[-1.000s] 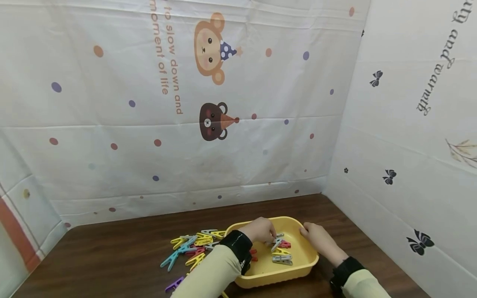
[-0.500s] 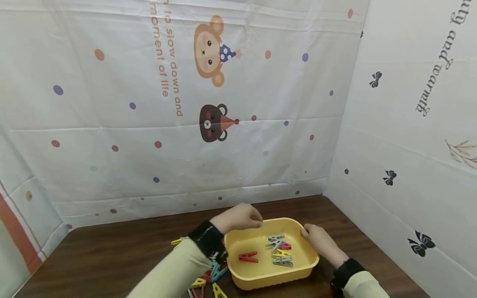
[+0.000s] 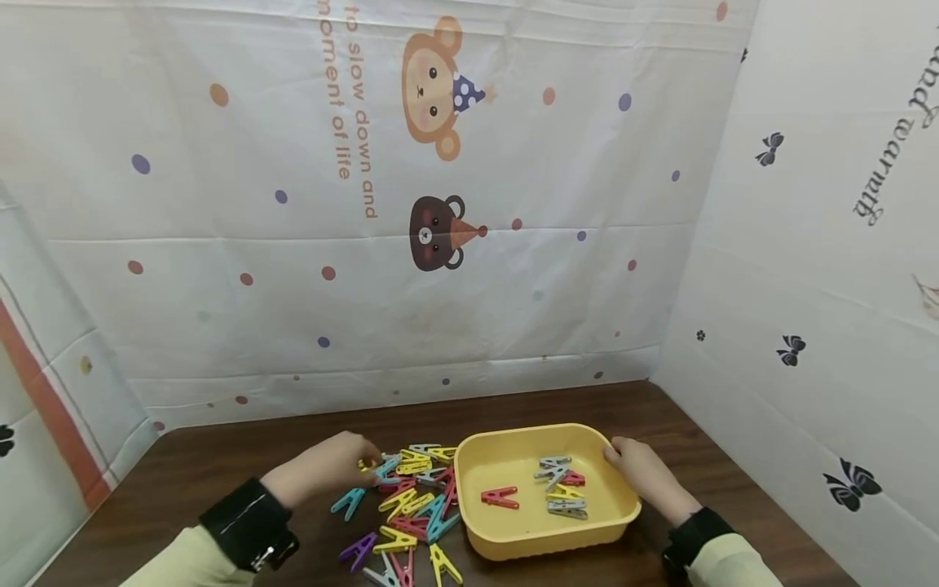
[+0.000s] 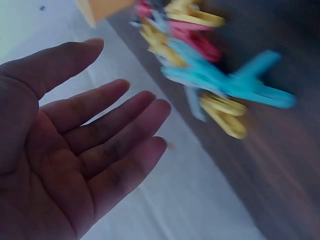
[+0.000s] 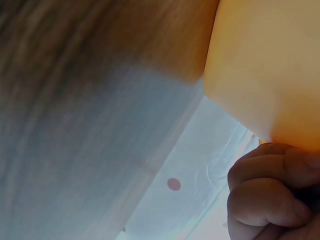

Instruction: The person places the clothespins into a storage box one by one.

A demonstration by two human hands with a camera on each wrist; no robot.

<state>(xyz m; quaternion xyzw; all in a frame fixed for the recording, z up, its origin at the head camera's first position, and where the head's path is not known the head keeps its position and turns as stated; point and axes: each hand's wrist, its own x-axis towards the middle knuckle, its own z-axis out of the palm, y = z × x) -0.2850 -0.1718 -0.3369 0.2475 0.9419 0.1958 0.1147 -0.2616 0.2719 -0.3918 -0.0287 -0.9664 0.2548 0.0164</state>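
Observation:
My left hand [image 3: 330,466] hovers at the left edge of a pile of clothespins in the head view. In the left wrist view its fingers are loosely spread and hold nothing, with a teal clothespin [image 4: 250,82] and a yellow clothespin [image 4: 225,115] beyond the fingertips. My right hand [image 3: 649,473] grips the right rim of a yellow plastic basin [image 3: 513,534]; in the right wrist view its curled fingers [image 5: 265,200] sit against the basin wall [image 5: 270,65]. Inside the basin lie a red clothespin [image 3: 500,497], a yellow clothespin [image 3: 563,492] and several grey ones.
Loose clothespins in several colours lie left of the basin, among them a purple clothespin [image 3: 359,549] near the front. All stand on a dark wooden table [image 3: 220,465]. White printed sheets [image 3: 293,310] close off the back and sides.
My left hand has left the basin and moved left to the pile, passing over the basin's far left rim. The right hand has stayed on the rim. The head view has shifted slightly.

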